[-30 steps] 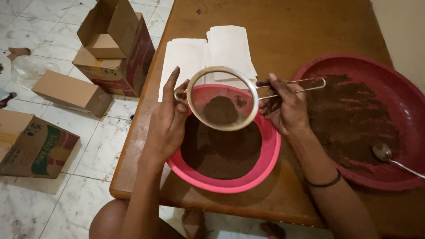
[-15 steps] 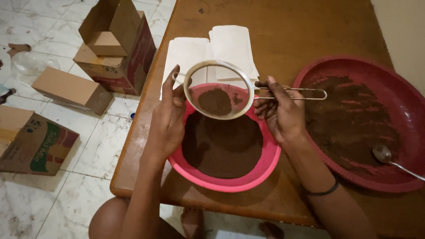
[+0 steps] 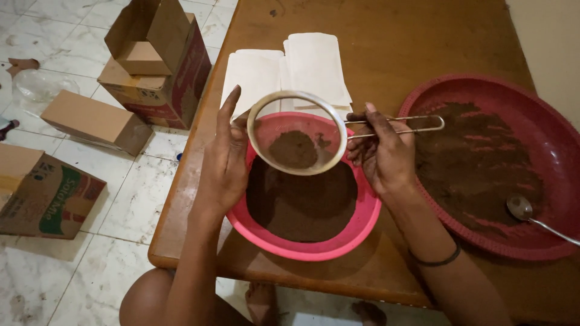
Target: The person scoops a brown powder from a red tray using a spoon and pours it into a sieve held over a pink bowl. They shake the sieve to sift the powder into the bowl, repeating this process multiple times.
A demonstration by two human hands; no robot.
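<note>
Sieve [image 3: 297, 134], round wire mesh holding a small mound of brown powder, held level directly above the pink bowl [image 3: 338, 241] near the table's [image 3: 374, 48] front-left edge; its wire handle runs rightward. Right hand [image 3: 380, 154] is closed around that handle. Left hand [image 3: 225, 158], open with fingers straight, lies flat against the sieve's left rim, opposite the handle.
</note>
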